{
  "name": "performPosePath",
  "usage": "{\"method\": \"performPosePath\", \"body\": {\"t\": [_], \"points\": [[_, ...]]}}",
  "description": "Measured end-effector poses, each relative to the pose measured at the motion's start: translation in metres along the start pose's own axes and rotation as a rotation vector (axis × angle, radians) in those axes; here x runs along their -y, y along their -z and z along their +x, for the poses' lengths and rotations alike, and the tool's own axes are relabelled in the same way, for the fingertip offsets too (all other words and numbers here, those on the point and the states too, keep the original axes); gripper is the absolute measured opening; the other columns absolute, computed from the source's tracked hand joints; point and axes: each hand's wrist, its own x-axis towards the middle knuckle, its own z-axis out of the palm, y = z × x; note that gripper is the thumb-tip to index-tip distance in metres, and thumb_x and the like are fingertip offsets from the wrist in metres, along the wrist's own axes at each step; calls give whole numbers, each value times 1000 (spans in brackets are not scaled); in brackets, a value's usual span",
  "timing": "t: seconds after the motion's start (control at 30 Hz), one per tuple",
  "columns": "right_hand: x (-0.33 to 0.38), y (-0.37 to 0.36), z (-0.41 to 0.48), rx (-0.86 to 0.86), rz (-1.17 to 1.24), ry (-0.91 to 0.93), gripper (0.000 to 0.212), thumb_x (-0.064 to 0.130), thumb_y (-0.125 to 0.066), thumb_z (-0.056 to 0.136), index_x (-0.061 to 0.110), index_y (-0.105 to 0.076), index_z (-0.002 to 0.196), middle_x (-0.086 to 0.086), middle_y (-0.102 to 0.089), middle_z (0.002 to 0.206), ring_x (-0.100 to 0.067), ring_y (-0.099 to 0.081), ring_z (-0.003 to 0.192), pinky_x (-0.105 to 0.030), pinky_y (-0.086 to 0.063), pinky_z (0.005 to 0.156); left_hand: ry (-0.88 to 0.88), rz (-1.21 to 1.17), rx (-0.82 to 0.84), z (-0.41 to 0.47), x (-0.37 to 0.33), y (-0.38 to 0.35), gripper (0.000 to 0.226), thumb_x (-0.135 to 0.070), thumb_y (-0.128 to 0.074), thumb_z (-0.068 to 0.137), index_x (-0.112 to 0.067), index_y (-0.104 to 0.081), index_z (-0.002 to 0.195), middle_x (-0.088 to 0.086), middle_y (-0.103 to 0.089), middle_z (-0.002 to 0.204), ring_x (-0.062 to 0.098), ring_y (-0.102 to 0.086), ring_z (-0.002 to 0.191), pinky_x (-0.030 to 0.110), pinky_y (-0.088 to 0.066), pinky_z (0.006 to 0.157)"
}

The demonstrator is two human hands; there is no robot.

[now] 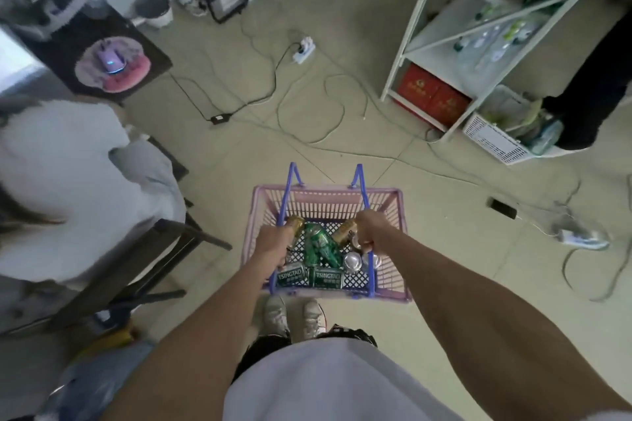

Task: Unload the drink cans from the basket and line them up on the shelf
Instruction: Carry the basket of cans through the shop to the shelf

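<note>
A pink plastic basket with blue handles hangs in front of me above the floor. My left hand grips the left blue handle and my right hand grips the right one. Inside lie several drink cans: green cans, gold cans and silver can tops. Some cans are partly hidden by my hands. The white shelf stands at the upper right, holding bottles and packets.
Cables and a power strip sprawl across the tiled floor between me and the shelf. A seated person in white and a dark chair are at the left. Red boxes sit under the shelf; a white crate stands beside it.
</note>
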Motion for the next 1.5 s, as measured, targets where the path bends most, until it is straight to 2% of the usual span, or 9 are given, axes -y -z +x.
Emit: {"method": "performPosePath", "body": {"t": [0.23,0.4,0.5,0.63,0.9,1.1,1.23,1.4,1.5], "points": [[49,20,18,-21,112,-8,22,9,-38,101,-3,-55,111,-2,-41,58,-12,-35,42,-18,-30,33,-77,59,72,47,-64,-4,25,-27,-57,99,-5,-58,87,0,-41,54,12,-32,38,24,-27,34],[92,16,41,-29,212,-49,24,9,-40,102,10,-42,78,6,-41,32,-10,-30,31,-17,-26,33,-96,93,129,100,-100,5,25,-23,-56,98,2,-60,100,7,-53,66,11,-33,39,22,-27,35],[121,4,60,-54,204,-64,22,9,-39,102,8,-45,81,4,-41,35,-11,-30,34,-19,-27,34,-71,110,148,134,-119,13,28,-24,-55,99,3,-61,105,6,-52,66,11,-34,40,21,-29,35],[160,-18,87,-69,198,-80,22,12,-42,104,-3,-58,103,2,-39,47,-13,-33,36,-19,-30,34,-10,108,150,179,-141,29,35,-24,-55,98,6,-63,113,4,-50,65,10,-34,39,19,-29,31],[232,-35,115,-106,185,-78,20,13,-50,103,9,-56,85,0,-35,50,-13,-32,40,-18,-29,36,-5,146,105,235,-200,57,23,-23,-56,96,-1,-60,92,0,-42,59,11,-32,41,23,-29,35],[285,-31,142,-115,210,-67,18,12,-45,103,8,-58,91,0,-35,51,-14,-33,40,-21,-32,36,-52,137,79,270,-258,66,22,-24,-58,96,-3,-61,88,-1,-41,58,11,-31,45,24,-28,40],[321,-19,162,-113,219,-43,22,15,-47,105,4,-64,109,1,-37,54,-14,-34,42,-20,-33,33,-70,76,24,290,-293,68,23,-27,-59,96,-5,-62,88,0,-44,60,12,-32,45,26,-26,41],[378,-7,196,-136,209,-32,21,15,-48,103,6,-54,86,-1,-36,56,-12,-32,43,-19,-29,37,-89,72,2,328,-336,63,28,-31,-58,95,-4,-65,95,1,-48,63,13,-37,46,27,-29,43],[412,1,228,-128,224,-45,18,18,-49,104,2,-57,99,-1,-39,57,-13,-34,41,-18,-30,34,-95,114,5,357,-365,59,30,-32,-57,96,-3,-65,94,2,-48,63,13,-36,46,27,-29,42]]}}
